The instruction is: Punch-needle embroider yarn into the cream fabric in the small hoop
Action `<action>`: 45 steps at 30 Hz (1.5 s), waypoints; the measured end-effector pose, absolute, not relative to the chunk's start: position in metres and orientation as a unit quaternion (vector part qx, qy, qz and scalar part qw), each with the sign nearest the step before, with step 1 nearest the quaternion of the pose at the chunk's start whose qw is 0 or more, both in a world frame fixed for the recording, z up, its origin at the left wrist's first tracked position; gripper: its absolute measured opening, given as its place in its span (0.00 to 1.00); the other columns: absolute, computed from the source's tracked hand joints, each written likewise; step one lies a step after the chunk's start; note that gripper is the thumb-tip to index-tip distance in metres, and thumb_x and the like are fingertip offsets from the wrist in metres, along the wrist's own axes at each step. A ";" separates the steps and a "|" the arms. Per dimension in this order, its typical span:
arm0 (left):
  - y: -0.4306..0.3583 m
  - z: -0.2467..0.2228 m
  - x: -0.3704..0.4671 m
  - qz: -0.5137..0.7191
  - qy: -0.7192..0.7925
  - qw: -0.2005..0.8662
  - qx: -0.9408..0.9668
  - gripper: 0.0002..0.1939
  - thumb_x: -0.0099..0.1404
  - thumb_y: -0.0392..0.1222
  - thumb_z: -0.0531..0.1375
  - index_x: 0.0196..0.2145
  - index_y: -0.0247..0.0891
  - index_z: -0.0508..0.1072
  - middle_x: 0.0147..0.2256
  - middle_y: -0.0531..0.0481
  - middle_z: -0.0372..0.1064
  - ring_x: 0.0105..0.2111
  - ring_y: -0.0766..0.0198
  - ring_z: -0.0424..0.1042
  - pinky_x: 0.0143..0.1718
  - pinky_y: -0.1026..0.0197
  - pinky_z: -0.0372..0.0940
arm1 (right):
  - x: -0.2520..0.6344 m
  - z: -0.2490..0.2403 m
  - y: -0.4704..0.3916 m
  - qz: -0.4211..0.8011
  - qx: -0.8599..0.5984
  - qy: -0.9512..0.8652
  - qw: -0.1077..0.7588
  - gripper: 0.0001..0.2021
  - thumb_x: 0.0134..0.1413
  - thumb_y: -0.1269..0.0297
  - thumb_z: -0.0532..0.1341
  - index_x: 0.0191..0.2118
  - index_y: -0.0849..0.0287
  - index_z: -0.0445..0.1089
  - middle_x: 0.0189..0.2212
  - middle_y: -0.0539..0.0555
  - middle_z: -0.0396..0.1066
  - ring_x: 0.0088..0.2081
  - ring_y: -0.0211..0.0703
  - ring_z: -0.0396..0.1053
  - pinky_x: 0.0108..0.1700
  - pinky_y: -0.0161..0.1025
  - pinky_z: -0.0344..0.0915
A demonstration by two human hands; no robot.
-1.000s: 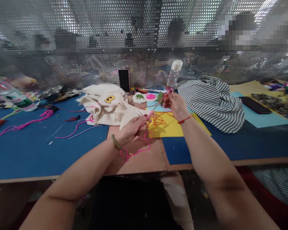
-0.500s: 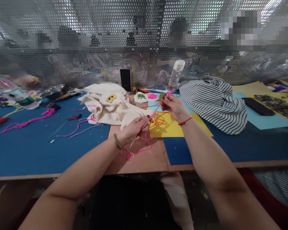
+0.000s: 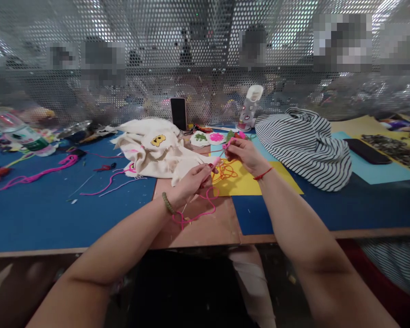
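My left hand [image 3: 195,180], with a green bracelet at the wrist, is closed around a slim pink-handled tool [image 3: 216,162]. A thin straight shaft [image 3: 185,207] shows below the palm. Pinched between thumb and fingertips, my right hand [image 3: 244,154] has pink yarn [image 3: 228,143] close to the tool's upper end. More pink yarn [image 3: 210,210] hangs in loose loops below my left hand. Beneath and between the hands, tangled orange yarn [image 3: 228,171] lies on a yellow sheet [image 3: 259,184]. Fingers hide most of the tool.
A cream cloth [image 3: 146,155] with a yellow patch lies left of my hands, a striped cloth [image 3: 307,148] right. Behind are a standing phone [image 3: 178,114], a clear bottle [image 3: 250,107] and a perforated metal screen [image 3: 212,50]. Another phone [image 3: 368,151] lies right.
My right hand has shifted slightly left and down, nearer to the tool in my left hand. My left hand has hardly moved.
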State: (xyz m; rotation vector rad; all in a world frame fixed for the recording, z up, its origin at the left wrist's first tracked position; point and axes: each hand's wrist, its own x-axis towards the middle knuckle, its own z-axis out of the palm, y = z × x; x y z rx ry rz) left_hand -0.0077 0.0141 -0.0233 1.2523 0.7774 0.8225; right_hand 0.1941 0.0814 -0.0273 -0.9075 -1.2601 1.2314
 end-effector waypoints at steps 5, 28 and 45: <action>0.015 -0.024 -0.008 0.365 0.351 0.659 0.556 0.14 0.70 0.49 0.54 0.34 0.35 0.66 0.17 0.61 0.48 0.16 0.74 0.44 0.16 0.70 0.39 | 0.194 -0.026 0.083 0.516 -0.381 -0.495 0.587 0.17 0.51 0.48 0.67 0.30 0.58 0.70 0.20 0.47 0.69 0.21 0.33 0.66 0.23 0.31 0.64; 0.016 -0.028 -0.007 0.347 0.345 0.656 0.575 0.16 0.68 0.51 0.56 0.31 0.35 0.67 0.17 0.61 0.48 0.16 0.74 0.43 0.17 0.69 0.39 | 0.206 -0.029 0.092 0.407 -0.395 -0.510 0.647 0.14 0.49 0.54 0.70 0.26 0.59 0.71 0.18 0.46 0.66 0.19 0.30 0.63 0.24 0.30 0.64; 0.017 -0.022 -0.008 0.373 0.346 0.685 0.521 0.13 0.72 0.42 0.50 0.33 0.33 0.68 0.16 0.61 0.48 0.14 0.75 0.41 0.14 0.70 0.37 | 0.215 -0.035 0.102 0.332 -0.473 -0.525 0.626 0.10 0.49 0.59 0.68 0.35 0.58 0.70 0.21 0.45 0.66 0.20 0.32 0.61 0.24 0.32 0.62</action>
